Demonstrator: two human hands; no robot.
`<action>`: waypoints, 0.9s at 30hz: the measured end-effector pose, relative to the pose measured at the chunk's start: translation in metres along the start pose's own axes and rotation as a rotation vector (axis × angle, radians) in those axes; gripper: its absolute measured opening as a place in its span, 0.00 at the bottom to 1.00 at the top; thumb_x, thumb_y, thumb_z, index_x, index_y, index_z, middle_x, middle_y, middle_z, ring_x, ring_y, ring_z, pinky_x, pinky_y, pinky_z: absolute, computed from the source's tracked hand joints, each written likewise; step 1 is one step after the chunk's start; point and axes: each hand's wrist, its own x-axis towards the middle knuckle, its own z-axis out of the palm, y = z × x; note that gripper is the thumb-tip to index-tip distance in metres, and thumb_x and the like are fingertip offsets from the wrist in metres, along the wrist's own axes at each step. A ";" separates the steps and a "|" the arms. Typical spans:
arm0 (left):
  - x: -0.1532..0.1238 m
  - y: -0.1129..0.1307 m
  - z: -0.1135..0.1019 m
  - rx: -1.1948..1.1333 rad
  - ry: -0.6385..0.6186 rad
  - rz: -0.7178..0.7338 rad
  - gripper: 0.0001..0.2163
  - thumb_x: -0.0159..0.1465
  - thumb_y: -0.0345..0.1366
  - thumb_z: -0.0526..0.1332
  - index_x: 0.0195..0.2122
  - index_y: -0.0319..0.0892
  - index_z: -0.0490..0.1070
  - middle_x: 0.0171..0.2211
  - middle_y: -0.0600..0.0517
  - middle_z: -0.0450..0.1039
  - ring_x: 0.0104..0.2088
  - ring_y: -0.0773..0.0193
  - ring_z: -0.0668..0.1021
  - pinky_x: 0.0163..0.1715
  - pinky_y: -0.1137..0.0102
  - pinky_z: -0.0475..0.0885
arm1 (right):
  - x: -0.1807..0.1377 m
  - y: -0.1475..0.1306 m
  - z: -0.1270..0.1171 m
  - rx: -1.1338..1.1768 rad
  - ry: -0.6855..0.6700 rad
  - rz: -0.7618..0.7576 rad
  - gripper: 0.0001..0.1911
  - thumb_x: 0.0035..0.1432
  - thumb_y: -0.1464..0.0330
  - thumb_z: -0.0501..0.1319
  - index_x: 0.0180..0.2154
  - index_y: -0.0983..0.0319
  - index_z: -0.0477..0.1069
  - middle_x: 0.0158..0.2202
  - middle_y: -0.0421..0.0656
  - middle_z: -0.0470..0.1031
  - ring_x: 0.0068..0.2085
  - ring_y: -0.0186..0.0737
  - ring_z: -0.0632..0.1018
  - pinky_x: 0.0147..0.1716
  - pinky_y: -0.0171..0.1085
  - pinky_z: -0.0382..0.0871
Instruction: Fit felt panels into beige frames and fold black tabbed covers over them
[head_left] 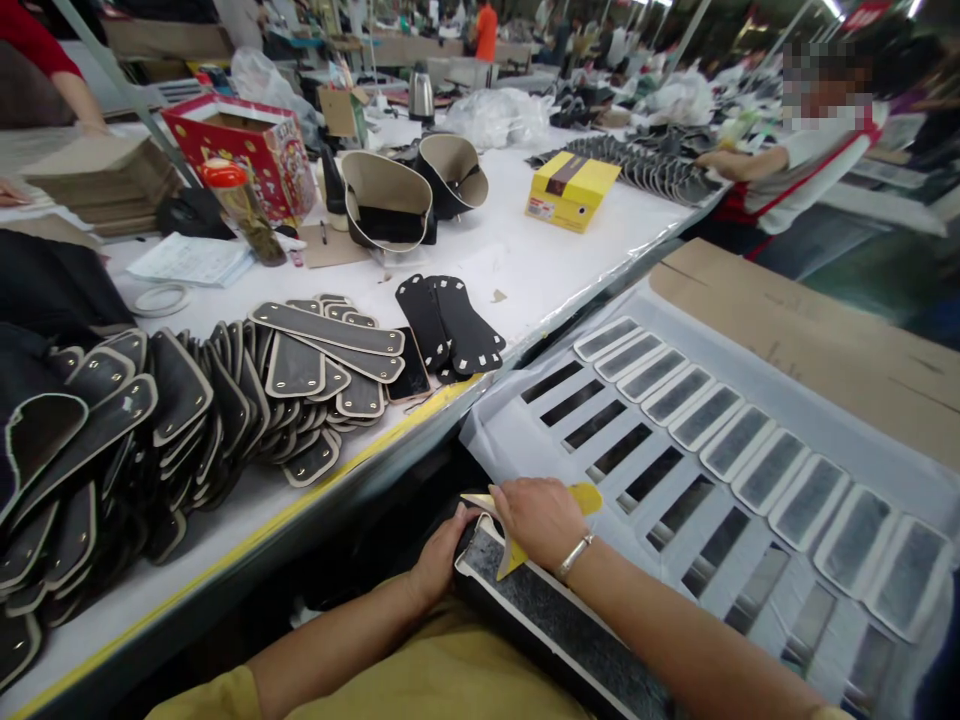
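Though diagonal lengthwise, dark panel (546,612) (far end leftward, near hands (544,520))

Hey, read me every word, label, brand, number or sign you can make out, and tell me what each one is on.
No text reads clearly enough to quote.
Yellow box: side label too small to read.
Red box: busy print, too blurred for any lettering.
Red overhead sign: pale marks, blurred.
Papers on the table: faint marks, unreadable.
Brown cardboard: faint marks, unreadable.
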 end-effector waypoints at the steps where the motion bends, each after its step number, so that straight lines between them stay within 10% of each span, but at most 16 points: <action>1: 0.000 0.000 0.001 -0.022 0.010 -0.019 0.27 0.65 0.53 0.39 0.47 0.42 0.72 0.47 0.51 0.72 0.50 0.57 0.71 0.57 0.61 0.58 | 0.002 0.001 0.000 0.000 -0.004 -0.022 0.26 0.65 0.58 0.38 0.31 0.61 0.71 0.29 0.46 0.76 0.31 0.43 0.76 0.31 0.39 0.58; 27: -0.001 0.020 0.015 -0.838 -0.043 -0.273 0.40 0.59 0.62 0.38 0.48 0.29 0.70 0.39 0.38 0.76 0.45 0.50 0.75 0.50 0.60 0.65 | 0.042 0.010 0.000 0.027 0.019 -0.501 0.26 0.65 0.60 0.39 0.30 0.63 0.71 0.29 0.46 0.76 0.30 0.40 0.75 0.31 0.38 0.56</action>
